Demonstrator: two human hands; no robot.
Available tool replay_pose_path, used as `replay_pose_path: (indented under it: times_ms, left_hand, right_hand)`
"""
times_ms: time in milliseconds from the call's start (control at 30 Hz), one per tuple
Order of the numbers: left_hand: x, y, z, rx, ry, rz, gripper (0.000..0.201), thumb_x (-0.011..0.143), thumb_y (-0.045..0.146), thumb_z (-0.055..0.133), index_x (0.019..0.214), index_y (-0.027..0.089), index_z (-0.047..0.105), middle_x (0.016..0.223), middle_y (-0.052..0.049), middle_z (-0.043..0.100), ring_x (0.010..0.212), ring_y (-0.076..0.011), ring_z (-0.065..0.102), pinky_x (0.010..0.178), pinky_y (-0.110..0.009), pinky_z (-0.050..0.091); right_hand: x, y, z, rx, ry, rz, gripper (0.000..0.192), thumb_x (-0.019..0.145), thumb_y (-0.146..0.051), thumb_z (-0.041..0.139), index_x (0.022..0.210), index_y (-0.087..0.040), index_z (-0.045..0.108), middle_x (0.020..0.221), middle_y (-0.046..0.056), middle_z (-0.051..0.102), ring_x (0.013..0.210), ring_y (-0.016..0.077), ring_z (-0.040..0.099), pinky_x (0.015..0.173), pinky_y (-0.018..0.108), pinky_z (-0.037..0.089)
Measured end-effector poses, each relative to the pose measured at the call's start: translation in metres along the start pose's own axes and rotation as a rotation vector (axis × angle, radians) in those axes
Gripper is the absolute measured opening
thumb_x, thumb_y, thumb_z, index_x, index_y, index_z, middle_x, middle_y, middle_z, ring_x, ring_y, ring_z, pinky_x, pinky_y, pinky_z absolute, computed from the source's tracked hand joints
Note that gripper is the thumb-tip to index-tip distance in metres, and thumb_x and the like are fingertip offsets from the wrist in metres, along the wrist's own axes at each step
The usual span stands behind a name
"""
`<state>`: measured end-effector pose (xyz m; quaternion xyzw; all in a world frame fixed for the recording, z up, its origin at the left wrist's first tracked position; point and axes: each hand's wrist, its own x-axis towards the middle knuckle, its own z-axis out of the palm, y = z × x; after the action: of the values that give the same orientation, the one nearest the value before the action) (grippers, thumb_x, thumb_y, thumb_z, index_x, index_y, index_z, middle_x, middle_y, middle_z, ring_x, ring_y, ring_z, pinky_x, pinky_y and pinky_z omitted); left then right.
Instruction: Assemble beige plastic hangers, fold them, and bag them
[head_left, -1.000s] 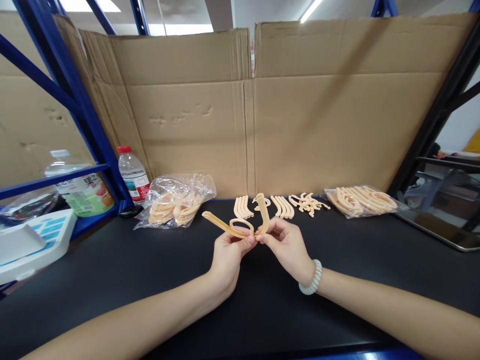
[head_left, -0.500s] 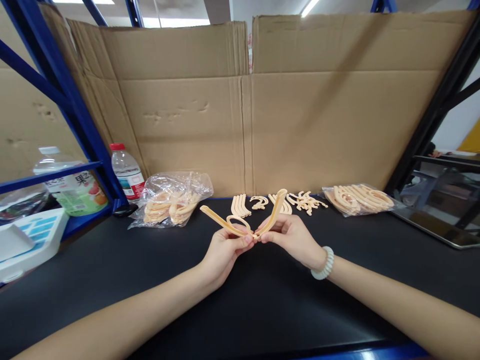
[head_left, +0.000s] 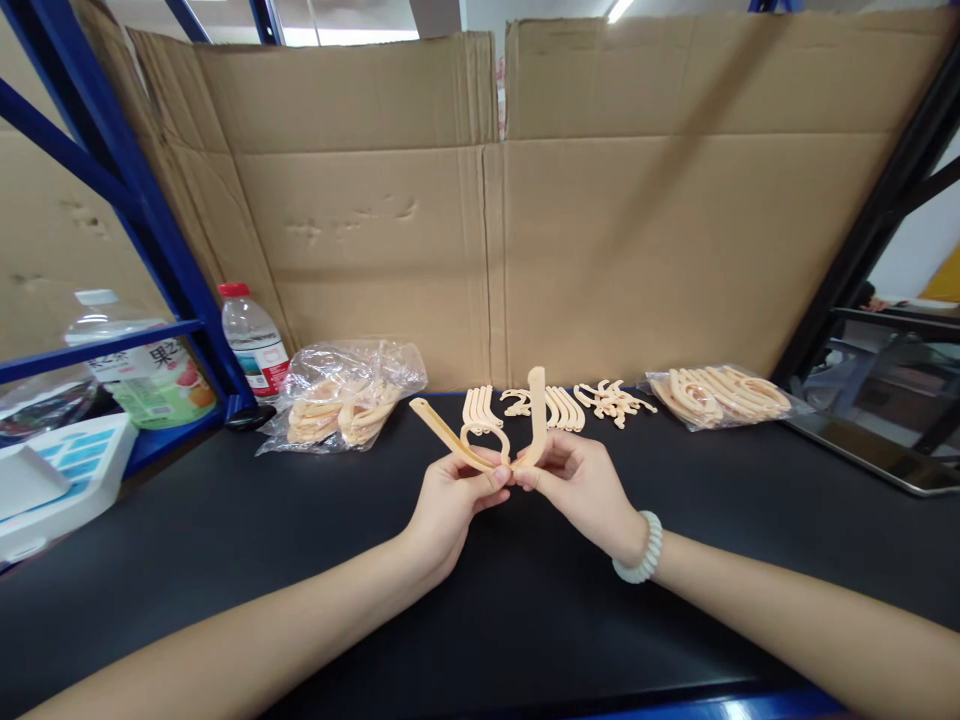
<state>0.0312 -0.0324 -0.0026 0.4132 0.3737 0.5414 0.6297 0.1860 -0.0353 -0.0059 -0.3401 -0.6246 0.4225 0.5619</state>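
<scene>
Over the middle of the black table, my left hand (head_left: 454, 505) is closed in a pinch on a beige plastic hanger arm (head_left: 448, 436) that slants up to the left. A curved beige hook (head_left: 501, 440) rises beside it, near the fingertips. Pinched in my right hand (head_left: 589, 492) is another hanger arm (head_left: 538, 410), standing nearly upright with its bent lower end toward the left fingers. Both pieces meet between my fingertips; the fingers hide the joint, and I cannot tell whether they are locked together. A pale coiled band (head_left: 640, 548) circles my right wrist.
Behind my hands lie rows of hanger arms (head_left: 566, 410), curved hooks (head_left: 516, 403) and a pile of small connectors (head_left: 615, 402). Clear bags of parts (head_left: 345, 410) stand left and right (head_left: 716, 397). Bottles (head_left: 255, 345) and a white-blue tray (head_left: 71, 480) are at left; cardboard (head_left: 375, 250) closes the back.
The right hanger arm has turned from leaning right to nearly upright, its broad side now facing me. My right wrist has shifted slightly down and left. The left hand stays almost in place.
</scene>
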Motion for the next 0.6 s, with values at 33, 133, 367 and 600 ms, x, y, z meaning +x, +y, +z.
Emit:
replay_pose_path:
  times_ms: [33, 133, 367, 600]
  left_hand:
    - [0.0, 0.0, 0.001, 0.007, -0.004, -0.001, 0.031, 0.049, 0.024, 0.089, 0.071, 0.013, 0.069, 0.067, -0.001, 0.07, 0.065, -0.012, 0.066, 0.059, -0.018, 0.055]
    - [0.0, 0.003, 0.001, 0.049, -0.038, -0.004, 0.031, 0.056, 0.03, 0.086, 0.077, 0.012, 0.071, 0.07, -0.004, 0.071, 0.067, -0.0125, 0.067, 0.06, -0.017, 0.055]
    - [0.017, 0.019, -0.014, 0.052, 0.046, -0.014, 0.007, 0.074, 0.011, 0.073, 0.071, 0.01, 0.067, 0.066, -0.004, 0.069, 0.062, -0.0094, 0.066, 0.064, -0.016, 0.056]
    - [0.039, 0.039, -0.033, 0.142, -0.066, -0.148, 0.004, 0.076, 0.007, 0.07, 0.077, 0.01, 0.067, 0.088, -0.012, 0.073, 0.072, -0.0161, 0.072, 0.067, -0.019, 0.059]
  right_hand:
    - [0.001, 0.0, 0.001, 0.036, 0.009, 0.021, 0.024, 0.067, -0.032, 0.079, 0.07, -0.017, 0.06, 0.07, 0.001, 0.066, 0.066, 0.0155, 0.065, 0.065, 0.031, 0.056]
    - [0.004, 0.0, 0.003, 0.103, 0.023, 0.095, 0.027, 0.068, -0.033, 0.078, 0.074, -0.017, 0.057, 0.068, -0.002, 0.063, 0.062, 0.0134, 0.064, 0.057, 0.026, 0.056]
    - [0.034, -0.006, -0.054, 0.183, -0.146, 0.311, 0.028, 0.063, -0.029, 0.081, 0.078, -0.017, 0.061, 0.072, -0.004, 0.061, 0.068, 0.0091, 0.063, 0.059, 0.019, 0.055]
    - [0.056, -0.012, -0.114, -0.365, -0.43, 0.188, 0.026, 0.063, -0.03, 0.079, 0.079, -0.014, 0.065, 0.071, 0.002, 0.066, 0.063, 0.0131, 0.062, 0.056, 0.026, 0.054]
